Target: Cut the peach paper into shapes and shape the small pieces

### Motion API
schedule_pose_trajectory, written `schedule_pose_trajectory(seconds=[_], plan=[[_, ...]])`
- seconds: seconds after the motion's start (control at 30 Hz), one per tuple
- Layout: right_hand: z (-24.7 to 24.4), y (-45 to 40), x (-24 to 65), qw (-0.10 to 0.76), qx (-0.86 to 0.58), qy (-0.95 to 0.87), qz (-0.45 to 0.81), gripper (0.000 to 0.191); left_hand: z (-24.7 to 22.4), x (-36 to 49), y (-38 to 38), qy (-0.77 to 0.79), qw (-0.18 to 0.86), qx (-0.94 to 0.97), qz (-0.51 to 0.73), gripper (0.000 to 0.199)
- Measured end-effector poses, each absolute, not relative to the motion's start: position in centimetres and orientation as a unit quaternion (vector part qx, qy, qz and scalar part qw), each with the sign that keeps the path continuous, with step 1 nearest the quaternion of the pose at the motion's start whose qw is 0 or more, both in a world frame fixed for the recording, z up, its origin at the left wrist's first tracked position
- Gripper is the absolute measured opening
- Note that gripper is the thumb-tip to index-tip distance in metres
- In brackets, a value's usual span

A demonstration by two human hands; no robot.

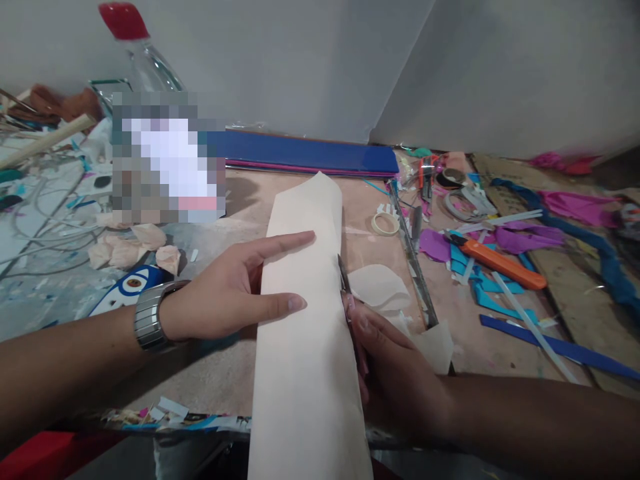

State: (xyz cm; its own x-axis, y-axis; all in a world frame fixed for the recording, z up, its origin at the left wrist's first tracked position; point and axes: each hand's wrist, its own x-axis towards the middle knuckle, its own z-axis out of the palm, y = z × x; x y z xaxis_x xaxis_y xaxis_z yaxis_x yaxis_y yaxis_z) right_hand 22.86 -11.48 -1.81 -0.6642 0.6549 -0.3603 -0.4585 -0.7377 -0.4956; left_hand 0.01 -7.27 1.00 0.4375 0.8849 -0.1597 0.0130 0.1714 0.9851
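Note:
A long cream-coloured sheet, which looks folded, runs from the table past its front edge. My left hand rests on its left side, index finger and thumb spread apart on top and the other fingers hidden beneath. At the sheet's right edge, my right hand is closed around scissors, whose blades point away from me along that edge. Cream offcuts lie just right of the blades. A metal watch is on my left wrist.
A blue stack lies at the back. To the right are a tape roll, an orange cutter, a metal ruler and coloured scraps. Crumpled cream pieces and a clear bottle with a red cap are on the left.

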Motion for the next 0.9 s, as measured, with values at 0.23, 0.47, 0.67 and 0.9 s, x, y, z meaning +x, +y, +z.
schedule_pose_trajectory(seconds=[0.23, 0.47, 0.67, 0.9], plan=[[-1.85, -11.52, 22.76, 0.317, -0.265, -0.193, 0.890, 0.042, 0.90, 0.02, -7.21, 0.405, 0.648, 0.549, 0.340, 0.076], [-1.44, -11.31, 22.91, 0.301, -0.270, -0.205, 0.891, 0.047, 0.71, -0.16, -7.29, 0.413, 0.640, 0.533, 0.368, 0.077], [-1.60, -11.46, 23.14, 0.300, -0.252, -0.200, 0.898, 0.045, 0.64, -0.10, -7.24, 0.409, 0.640, 0.532, 0.374, 0.076], [-1.69, -11.52, 23.15, 0.301, -0.252, -0.205, 0.897, 0.041, 0.76, -0.19, -7.25, 0.413, 0.621, 0.554, 0.370, 0.077]])
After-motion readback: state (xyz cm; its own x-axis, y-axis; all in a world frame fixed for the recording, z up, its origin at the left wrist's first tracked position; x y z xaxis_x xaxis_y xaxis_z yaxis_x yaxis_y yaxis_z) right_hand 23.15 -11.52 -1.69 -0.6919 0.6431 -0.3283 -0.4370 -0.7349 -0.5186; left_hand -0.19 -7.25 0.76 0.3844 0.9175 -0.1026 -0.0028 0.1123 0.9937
